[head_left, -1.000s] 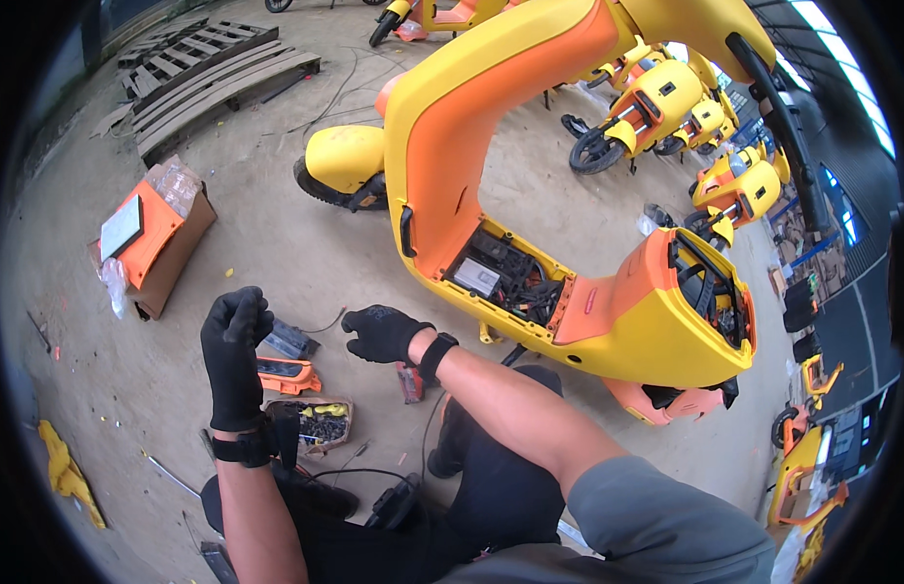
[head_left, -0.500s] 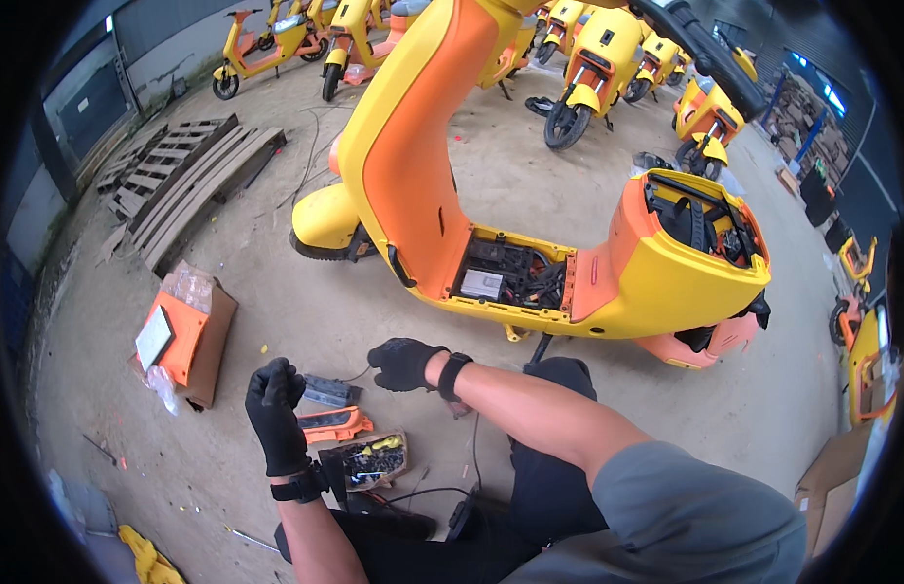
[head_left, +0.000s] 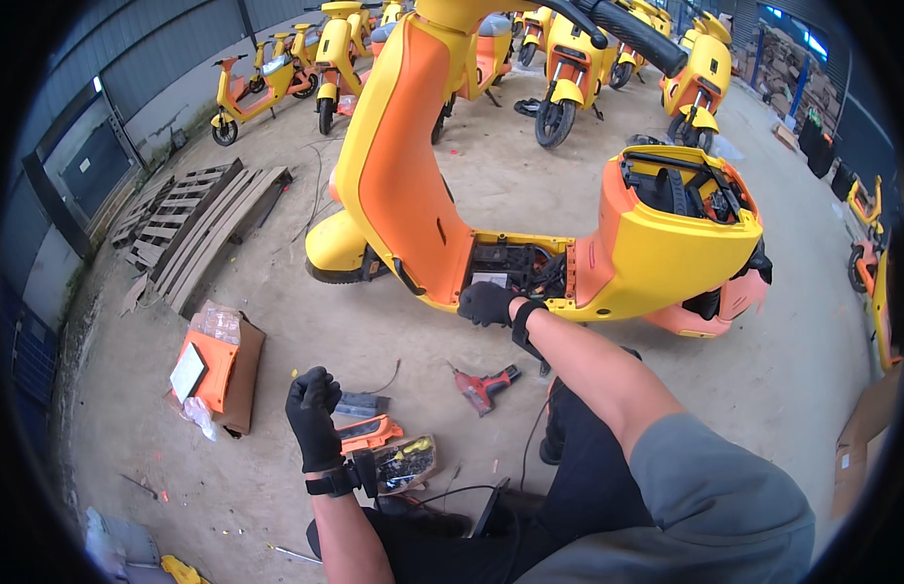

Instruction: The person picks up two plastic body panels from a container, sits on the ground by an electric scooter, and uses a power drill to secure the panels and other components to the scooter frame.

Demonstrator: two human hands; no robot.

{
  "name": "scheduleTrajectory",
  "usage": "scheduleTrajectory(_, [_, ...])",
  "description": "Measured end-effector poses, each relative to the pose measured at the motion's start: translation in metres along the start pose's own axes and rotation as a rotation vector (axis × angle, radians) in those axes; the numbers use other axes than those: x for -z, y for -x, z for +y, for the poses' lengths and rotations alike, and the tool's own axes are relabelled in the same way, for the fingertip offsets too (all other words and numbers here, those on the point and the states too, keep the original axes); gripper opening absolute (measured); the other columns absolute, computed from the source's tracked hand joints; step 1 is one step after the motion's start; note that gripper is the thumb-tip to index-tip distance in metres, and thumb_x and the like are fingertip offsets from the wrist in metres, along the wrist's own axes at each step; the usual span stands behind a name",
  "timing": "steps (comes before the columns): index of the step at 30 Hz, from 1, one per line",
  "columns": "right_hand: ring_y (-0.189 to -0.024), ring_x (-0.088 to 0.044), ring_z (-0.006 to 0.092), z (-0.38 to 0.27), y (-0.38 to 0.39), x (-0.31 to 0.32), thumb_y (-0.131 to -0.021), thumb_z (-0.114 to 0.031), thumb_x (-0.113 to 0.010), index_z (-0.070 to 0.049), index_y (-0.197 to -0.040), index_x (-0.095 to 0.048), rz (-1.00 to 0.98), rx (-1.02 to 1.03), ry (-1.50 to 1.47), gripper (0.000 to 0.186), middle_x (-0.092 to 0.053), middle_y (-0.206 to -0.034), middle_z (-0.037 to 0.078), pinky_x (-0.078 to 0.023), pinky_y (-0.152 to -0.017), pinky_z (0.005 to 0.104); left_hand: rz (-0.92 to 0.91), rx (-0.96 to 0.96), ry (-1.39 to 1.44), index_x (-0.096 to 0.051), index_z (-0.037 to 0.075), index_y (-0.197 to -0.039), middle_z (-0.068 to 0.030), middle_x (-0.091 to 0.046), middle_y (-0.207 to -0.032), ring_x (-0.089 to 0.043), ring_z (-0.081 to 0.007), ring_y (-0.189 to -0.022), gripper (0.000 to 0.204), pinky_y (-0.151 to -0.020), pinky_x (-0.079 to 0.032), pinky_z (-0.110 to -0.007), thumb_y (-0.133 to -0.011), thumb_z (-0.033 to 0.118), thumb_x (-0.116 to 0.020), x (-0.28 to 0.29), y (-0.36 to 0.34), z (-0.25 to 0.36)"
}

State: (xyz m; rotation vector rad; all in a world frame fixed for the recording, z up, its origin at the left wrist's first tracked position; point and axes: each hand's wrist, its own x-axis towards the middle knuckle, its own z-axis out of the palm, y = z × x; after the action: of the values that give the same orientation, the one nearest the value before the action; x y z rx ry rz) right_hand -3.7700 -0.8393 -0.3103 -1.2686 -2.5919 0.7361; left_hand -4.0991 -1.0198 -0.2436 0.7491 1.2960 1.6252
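Note:
Both hands wear black gloves. My right hand (head_left: pixel 487 304) is at the near edge of the open floor compartment (head_left: pixel 520 265) of a yellow and orange scooter (head_left: pixel 666 251), its fingers curled; whatever they hold is hidden. Wiring and a silver box lie inside that compartment. My left hand (head_left: pixel 314 414) is raised in front of me, its fingers closed, and I cannot make out anything in them. Beyond its wrist on the floor are a grey plastic part (head_left: pixel 362 405), an orange plastic part (head_left: pixel 370 433) and a small box of screws (head_left: pixel 419 471).
A red cordless drill (head_left: pixel 483 389) lies between me and the scooter. On the left stands a cardboard box (head_left: pixel 244 375) with an orange panel on it, and behind it wooden pallets (head_left: pixel 214 234). More scooters (head_left: pixel 569 78) are parked at the back. A cable runs beside my legs.
My right hand has moved forward and right to the scooter's compartment, and the drill has come into sight. My left hand stays closed. The whole view has shifted a little.

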Motion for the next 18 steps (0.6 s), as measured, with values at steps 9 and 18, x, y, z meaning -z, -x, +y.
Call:
scheduleTrajectory(9, [-0.057, -0.059, 0.0141, 0.033, -0.033, 0.047, -0.086, -0.016, -0.058, -0.006, -0.074, -0.058, 0.290, 0.035, -0.902, 0.015, -0.058, -0.064, 0.004, -0.048, -0.050, 0.0298, -0.010, -0.055, -0.127, -0.064, 0.006, -0.099, -0.0036, -0.065, -0.090, -0.063, -0.0145, -0.079, 0.018, -0.073, -0.053, -0.029, -0.091, 0.022, -0.062, -0.030, -0.005, 0.023])
scheduleTrajectory(18, [-0.051, -0.053, 0.0119, 0.015, -0.022, 0.134, -0.087, -0.020, -0.058, -0.005, -0.073, -0.056, 0.660, -0.136, -1.307, 0.020, -0.056, -0.061, 0.003, -0.046, -0.049, 0.0271, -0.162, -0.370, -0.404, -0.061, 0.005, -0.104, -0.0058, -0.065, -0.098, -0.063, -0.0177, -0.086, 0.026, -0.078, -0.050, -0.030, -0.092, 0.027, -0.061, -0.179, -0.034, 0.129])
